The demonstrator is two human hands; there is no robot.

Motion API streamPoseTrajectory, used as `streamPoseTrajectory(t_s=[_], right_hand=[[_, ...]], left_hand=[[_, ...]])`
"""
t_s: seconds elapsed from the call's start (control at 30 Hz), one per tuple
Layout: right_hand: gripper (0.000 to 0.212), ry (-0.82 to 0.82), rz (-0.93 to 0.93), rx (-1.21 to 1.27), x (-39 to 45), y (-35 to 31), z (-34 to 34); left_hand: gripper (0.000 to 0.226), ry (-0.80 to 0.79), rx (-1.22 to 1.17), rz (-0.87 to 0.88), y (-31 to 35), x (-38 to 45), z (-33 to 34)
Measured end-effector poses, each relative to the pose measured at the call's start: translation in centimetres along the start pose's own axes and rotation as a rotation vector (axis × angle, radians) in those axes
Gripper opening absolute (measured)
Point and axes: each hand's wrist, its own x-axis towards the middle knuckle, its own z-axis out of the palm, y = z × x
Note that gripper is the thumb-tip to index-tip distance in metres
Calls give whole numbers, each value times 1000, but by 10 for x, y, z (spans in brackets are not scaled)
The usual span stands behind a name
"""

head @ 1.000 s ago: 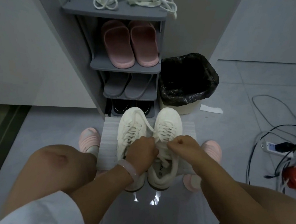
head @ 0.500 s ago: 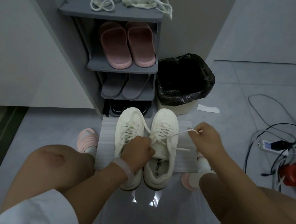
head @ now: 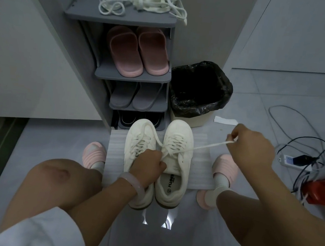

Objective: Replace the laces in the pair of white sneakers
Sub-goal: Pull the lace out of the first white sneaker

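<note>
Right hand (head: 253,150) pinching flat white lace (head: 205,146), now drawn farther out from right white leather sneaker (head: 175,160); left hand (head: 149,165) gripping laces at tongue. Unlacing underway.

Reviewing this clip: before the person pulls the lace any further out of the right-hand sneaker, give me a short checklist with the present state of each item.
1. Right hand pinches the lace end: ok.
2. Lace runs taut from the right-hand sneaker to that hand: ok.
3. Left hand grips at the sneaker's tongue, steadying it: ok.
4. Lace free of every eyelet: not ok, rows are threaded.
5. Replacement laces ready on top of the shoe rack: ok.
6. Left-hand sneaker unlaced: not ok, its lace is in.
</note>
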Motion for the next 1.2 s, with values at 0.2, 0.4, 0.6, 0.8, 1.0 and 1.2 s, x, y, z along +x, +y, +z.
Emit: streamPoseTrajectory(t_s=[0.2, 0.4, 0.6, 0.8, 1.0, 1.2], right_hand=[[30, -861, -511, 91, -40, -21, 17], [20, -565, -272, 471, -41, -38, 28], [18, -495, -157, 352, -39, -44, 45], [10, -680, -19, 713, -40, -54, 44], [35, -574, -199, 237, -55, -56, 52], [27, -498, -157, 219, -57, -58, 59]], left_hand=[[43, -23, -70, 74, 3, -4, -3], [39, 152, 1, 220, 2, -4, -1], [15, 179, -187, 251, 5, 10, -6], [8, -88, -289, 173, 7, 25, -8], [17, -154, -189, 151, 11, 27, -8], [43, -86, -175, 159, 14, 27, -12]])
